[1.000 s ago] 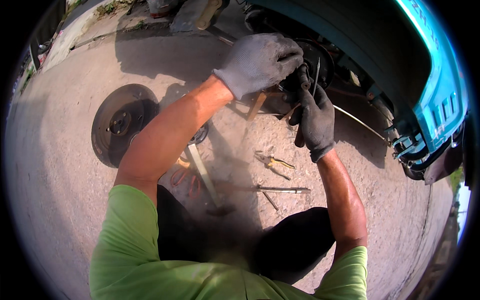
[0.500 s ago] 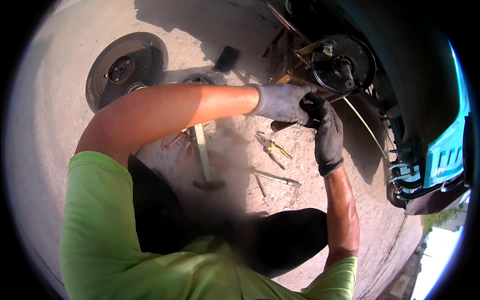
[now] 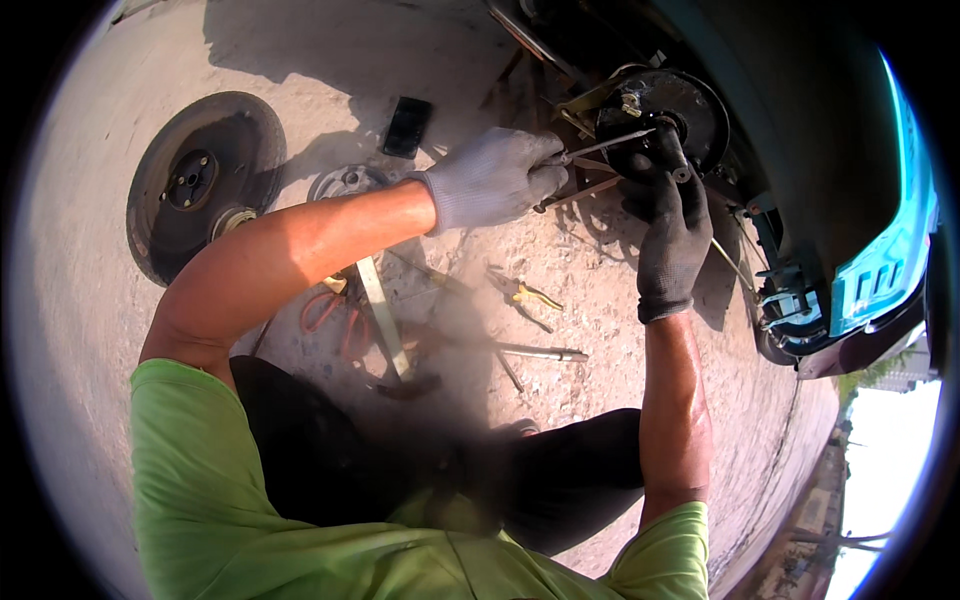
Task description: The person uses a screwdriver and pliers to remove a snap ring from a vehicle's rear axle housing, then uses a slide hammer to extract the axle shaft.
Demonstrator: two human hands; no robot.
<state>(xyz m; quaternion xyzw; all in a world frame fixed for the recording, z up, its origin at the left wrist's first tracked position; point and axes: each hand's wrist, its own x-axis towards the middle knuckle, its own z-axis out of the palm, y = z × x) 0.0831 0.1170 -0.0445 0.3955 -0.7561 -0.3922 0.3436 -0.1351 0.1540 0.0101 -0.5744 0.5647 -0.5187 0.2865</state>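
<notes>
A small pale marking shows beside the slots of the turquoise panel (image 3: 880, 280), at the right, too small to make out.

Half a second ago the two gloved hands met below the round black plate (image 3: 706, 108); now they are apart. The left hand (image 3: 500, 180) has drawn away to the left, closed around the near end of a slim metal tool (image 3: 610, 141). The tool's pointed tip is aimed right, at the spindle (image 3: 672, 140) in the middle of the plate; whether it touches cannot be told. The right hand (image 3: 675, 235) has risen to the spindle, its fingers bent around the end of it; how tightly they close cannot be told.

The things on the ground (image 3: 760, 420) sit a little differently in view, as the camera has turned. A large dark disc (image 3: 148, 200) lies at the left, a black flat rectangle (image 3: 407, 127) above the left forearm. Nearer the knees are yellow-handled pliers (image 3: 537, 296), a metal bar (image 3: 545, 352) and a pale-handled hammer (image 3: 384, 315), with red-handled loops (image 3: 321, 312) just beside its handle.
</notes>
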